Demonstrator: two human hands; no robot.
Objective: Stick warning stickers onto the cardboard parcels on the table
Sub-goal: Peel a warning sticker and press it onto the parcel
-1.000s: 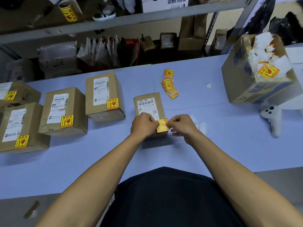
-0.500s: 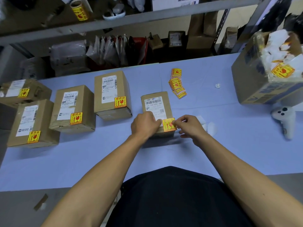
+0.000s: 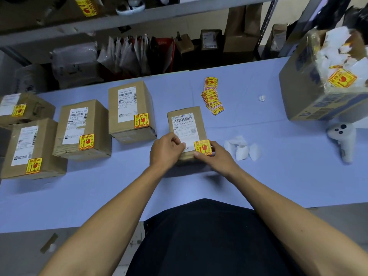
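Observation:
A small cardboard parcel (image 3: 187, 116) with a white shipping label lies in the middle of the table. A yellow and red warning sticker (image 3: 202, 146) sits flat on its near right corner. My left hand (image 3: 166, 151) grips the parcel's near left edge. My right hand (image 3: 214, 157) holds the near right corner, fingers against the sticker's edge. Loose warning stickers (image 3: 212, 98) lie in a pile behind the parcel. Several other parcels, such as one at far left (image 3: 33, 148), one beside it (image 3: 83, 128) and a taller one (image 3: 130, 110), each carry a sticker.
A large open carton (image 3: 310, 84) with paper scraps stands at the right. A white controller (image 3: 341, 139) lies in front of it. Peeled white backing papers (image 3: 242, 149) lie right of my right hand. Shelves with bags and boxes run behind the table (image 3: 258, 184).
The sticker, held between both hands above the parcel's corner a second ago, now lies flat on it. Both hands have shifted to grip the parcel's near edge.

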